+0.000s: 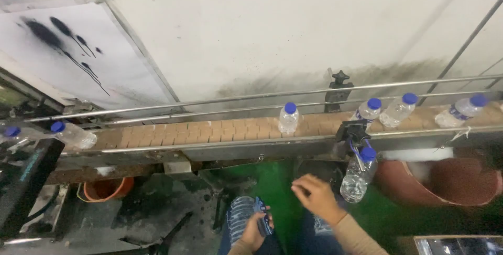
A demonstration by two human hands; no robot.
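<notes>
Six clear blue-capped plastic bottles ride the tan slatted conveyor. Left hand clasps a small dark object; right hand hovers open, fingers loose, near a hanging bottle.

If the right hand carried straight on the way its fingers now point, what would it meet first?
Judging loosely, the right hand points up-left toward the conveyor's near rail; nothing shows in between, though depth is unclear.

Bottling plant; capped water bottles ride a conveyor belt.
</notes>
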